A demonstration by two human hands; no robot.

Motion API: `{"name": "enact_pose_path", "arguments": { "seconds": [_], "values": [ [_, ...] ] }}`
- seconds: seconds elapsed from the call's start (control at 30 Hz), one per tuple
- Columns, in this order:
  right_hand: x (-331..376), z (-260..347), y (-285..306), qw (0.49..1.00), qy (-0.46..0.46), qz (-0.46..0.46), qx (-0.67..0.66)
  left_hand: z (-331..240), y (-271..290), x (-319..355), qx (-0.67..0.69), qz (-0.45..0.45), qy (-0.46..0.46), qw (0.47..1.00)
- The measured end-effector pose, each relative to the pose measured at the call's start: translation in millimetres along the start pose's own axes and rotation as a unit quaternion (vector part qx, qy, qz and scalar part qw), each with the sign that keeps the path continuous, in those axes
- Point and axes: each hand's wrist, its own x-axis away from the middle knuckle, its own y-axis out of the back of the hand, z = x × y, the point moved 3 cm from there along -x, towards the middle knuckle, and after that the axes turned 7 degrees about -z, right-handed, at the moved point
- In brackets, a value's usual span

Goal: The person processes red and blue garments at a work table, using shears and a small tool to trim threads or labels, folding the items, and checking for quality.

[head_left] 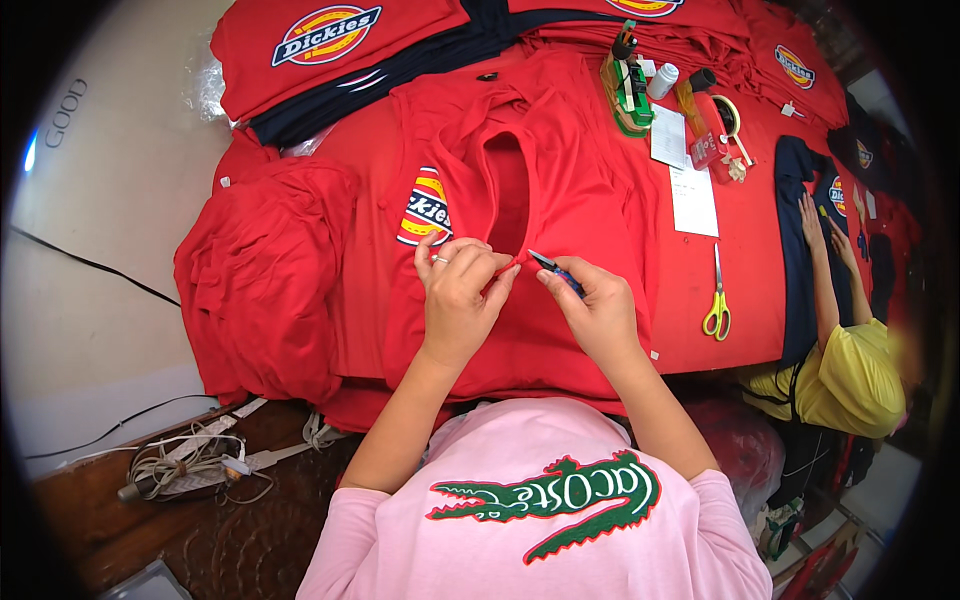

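A red shirt (585, 225) with a printed logo patch is spread in front of me, its ribbed neck opening (512, 190) facing up. At the near end of that opening, my left hand (462, 290) is closed in a pinch on the neckband. My right hand (600, 305) grips small thread snips (556, 272) with a dark blue handle. Their pointed blades lie right beside the pinched edge, close to my left fingertips. Whether the blades touch the fabric, I cannot tell.
Left lies a heap of red garments (262, 270). Folded red and navy garments (400, 70) line the back. To the right are yellow-handled scissors (718, 300), paper slips (693, 200), a green tool (628, 95) and a tape roll (728, 115). Another person's hands (825, 235) rest on navy fabric.
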Motion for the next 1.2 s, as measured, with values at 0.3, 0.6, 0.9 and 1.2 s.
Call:
{"name": "enact_pose_path", "arguments": {
  "seconds": [0.3,0.6,0.9,1.2],
  "values": [
    [9.1,3.5,-0.1,0.997,-0.022,0.034,-0.073,-1.8,0.5,6.8,-0.061,-0.085,-0.104,0.989],
    [8.7,-11.7,18.2,0.997,-0.022,-0.007,0.08,25.4,-5.5,0.0,-0.086,-0.063,-0.021,0.994],
    [19.5,-162.2,92.1,0.935,-0.101,-0.094,0.328,149.7,68.5,122.8,-0.102,-0.011,0.277,0.955],
    [13.5,-199.2,113.3,0.89,-0.033,-0.149,0.429,119.1,101.3,246.9,-0.124,0.012,0.382,0.916]
  ]
}}
